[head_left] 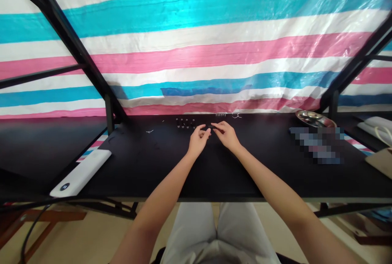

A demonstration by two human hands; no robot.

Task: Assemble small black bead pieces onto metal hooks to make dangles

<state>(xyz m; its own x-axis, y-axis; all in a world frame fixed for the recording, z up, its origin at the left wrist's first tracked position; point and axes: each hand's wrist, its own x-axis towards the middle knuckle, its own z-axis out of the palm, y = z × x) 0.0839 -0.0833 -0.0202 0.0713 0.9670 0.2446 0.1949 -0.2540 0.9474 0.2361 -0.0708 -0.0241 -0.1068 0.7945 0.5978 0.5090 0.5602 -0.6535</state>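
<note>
Near the back of the black table (147, 158), both my hands come together over a small black piece (211, 127), too small to make out in detail. My right hand (226, 134) pinches its right end between thumb and fingers. My left hand (197, 140) has its thumb and forefinger curled at the left end, seemingly gripping it too; the contact is hard to see against the dark tabletop. Just left of my fingers stand several small metallic-looking parts (182, 123) in loose rows. Behind my hands lies a short row of small silvery parts (220, 115).
A white thin cord (237, 116) lies at the back edge, with a white scrap (149, 131) farther left. A long white device (81, 174) rests at left. At right are a shiny metal dish (315, 118) and a blurred-out patch. A striped plastic sheet (196, 56) hangs behind, between black frame bars (76, 47).
</note>
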